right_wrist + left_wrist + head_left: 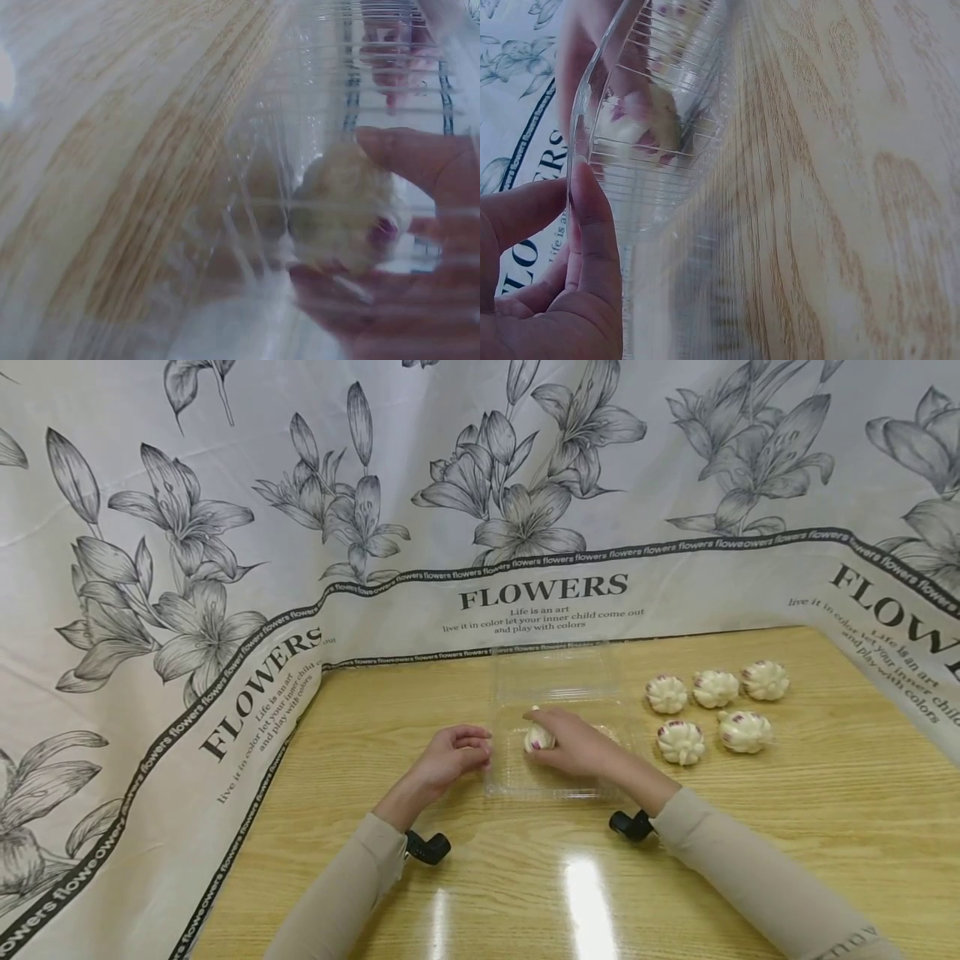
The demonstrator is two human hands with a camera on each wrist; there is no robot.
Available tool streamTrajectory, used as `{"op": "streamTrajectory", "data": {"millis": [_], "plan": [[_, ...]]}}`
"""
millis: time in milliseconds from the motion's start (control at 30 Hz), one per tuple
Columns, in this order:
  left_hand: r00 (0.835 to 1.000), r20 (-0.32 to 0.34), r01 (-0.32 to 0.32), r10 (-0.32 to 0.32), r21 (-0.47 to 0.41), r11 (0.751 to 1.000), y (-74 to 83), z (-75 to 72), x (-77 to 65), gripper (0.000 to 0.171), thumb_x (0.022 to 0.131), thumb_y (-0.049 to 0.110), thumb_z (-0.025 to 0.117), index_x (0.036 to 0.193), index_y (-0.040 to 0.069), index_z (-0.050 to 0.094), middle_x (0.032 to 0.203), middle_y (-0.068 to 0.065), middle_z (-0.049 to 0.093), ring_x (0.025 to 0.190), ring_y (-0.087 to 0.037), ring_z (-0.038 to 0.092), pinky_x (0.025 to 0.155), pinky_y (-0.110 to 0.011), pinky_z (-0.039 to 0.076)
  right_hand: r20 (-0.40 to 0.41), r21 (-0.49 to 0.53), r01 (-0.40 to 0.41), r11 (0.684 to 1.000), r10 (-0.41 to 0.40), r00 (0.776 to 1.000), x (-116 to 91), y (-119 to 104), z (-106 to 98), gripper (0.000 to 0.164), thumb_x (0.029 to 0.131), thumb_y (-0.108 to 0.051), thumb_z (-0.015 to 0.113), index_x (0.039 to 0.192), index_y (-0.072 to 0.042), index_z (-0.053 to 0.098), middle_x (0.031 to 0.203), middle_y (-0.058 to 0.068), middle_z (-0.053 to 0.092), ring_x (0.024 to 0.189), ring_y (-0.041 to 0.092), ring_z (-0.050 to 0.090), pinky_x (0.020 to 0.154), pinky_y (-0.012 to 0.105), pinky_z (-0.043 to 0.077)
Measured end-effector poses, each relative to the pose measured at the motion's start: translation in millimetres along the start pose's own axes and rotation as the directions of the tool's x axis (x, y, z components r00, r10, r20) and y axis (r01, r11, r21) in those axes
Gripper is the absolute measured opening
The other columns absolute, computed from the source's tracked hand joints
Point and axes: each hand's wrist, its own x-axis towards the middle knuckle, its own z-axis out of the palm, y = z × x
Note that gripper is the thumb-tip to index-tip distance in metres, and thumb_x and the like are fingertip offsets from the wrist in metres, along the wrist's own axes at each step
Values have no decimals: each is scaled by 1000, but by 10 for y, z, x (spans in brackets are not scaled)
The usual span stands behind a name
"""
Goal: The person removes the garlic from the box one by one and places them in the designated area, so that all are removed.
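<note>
A clear plastic clamshell box lies on the table with its lid laid back toward the curtain. My left hand pinches the box's left rim between thumb and fingers, as the left wrist view shows up close. Inside the box my right hand grips a white garlic bulb with purple marks, low over the box floor. Through the ribbed wall in the right wrist view, thumb and fingers stand on either side of that bulb. Whether the bulb touches the floor I cannot tell.
To the right of the box, several more garlic bulbs sit in two loose rows on the wooden table. A white curtain printed with flowers hangs behind and along the left side. Black wrist camera mounts jut from both sleeves.
</note>
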Motion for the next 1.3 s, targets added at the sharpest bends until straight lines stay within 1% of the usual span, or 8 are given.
{"op": "streamTrajectory", "data": {"millis": [167,333,467,667,800,933,1167,1300], "plan": [[1000,-4,9,-9,6,1000,2,3,-3,40,98,-9,58,137,-16,48,99,-12,61,83,-18,65,77,-27,59,-4,63,-50,997,51,999,-40,2,-52,71,93,-21,77,149,5,42,121,21,63,100,30,65,87,44,60],[1000,-5,6,-6,1,1000,-1,5,-5,40,98,-9,58,137,-16,49,97,-8,61,83,-17,64,77,-27,59,-7,98,-68,993,69,998,-70,9,-98,66,93,-17,76,145,8,42,105,13,62,82,18,60,70,30,57],[1000,1,-5,5,0,1000,-20,-1,-5,40,98,-9,58,136,-17,48,97,-9,62,83,-17,65,77,-27,59,-8,69,-33,997,33,999,-96,41,-114,64,96,-16,72,146,10,41,122,24,62,99,31,65,87,43,60],[1000,5,-6,6,2,1000,-29,-6,-3,40,99,-9,58,136,-17,48,98,-10,61,84,-18,65,78,-26,59,-1,39,-11,999,11,1000,-144,96,-147,70,99,-18,68,153,9,33,149,33,45,130,47,53,113,58,42],[1000,5,-10,10,6,1000,-25,-16,9,40,98,-9,58,136,-18,47,98,-10,61,84,-19,64,77,-26,59,6,58,-57,997,57,998,-179,146,-191,83,100,-25,67,159,8,18,118,23,65,98,30,67,96,48,56],[1000,4,-13,13,9,1000,-17,-15,9,39,98,-9,57,136,-17,48,96,-7,62,83,-18,65,77,-26,59,15,68,-106,992,106,994,-240,179,-255,92,101,-28,66,157,13,6,87,8,61,70,17,57,66,34,55],[1000,10,-9,9,12,1000,-14,-19,12,40,99,-10,57,137,-17,47,97,-6,62,83,-17,65,78,-27,59,-15,57,-98,993,99,995,-272,168,-299,51,101,-21,66,134,13,47,101,18,67,87,28,66,78,44,61],[1000,11,-4,4,12,1000,-29,-14,17,40,99,-9,58,137,-16,48,96,-6,62,83,-17,65,78,-27,59,-21,53,-117,992,119,993,-269,157,-278,46,100,-19,67,130,13,53,106,22,68,95,34,67,84,49,60]]}}
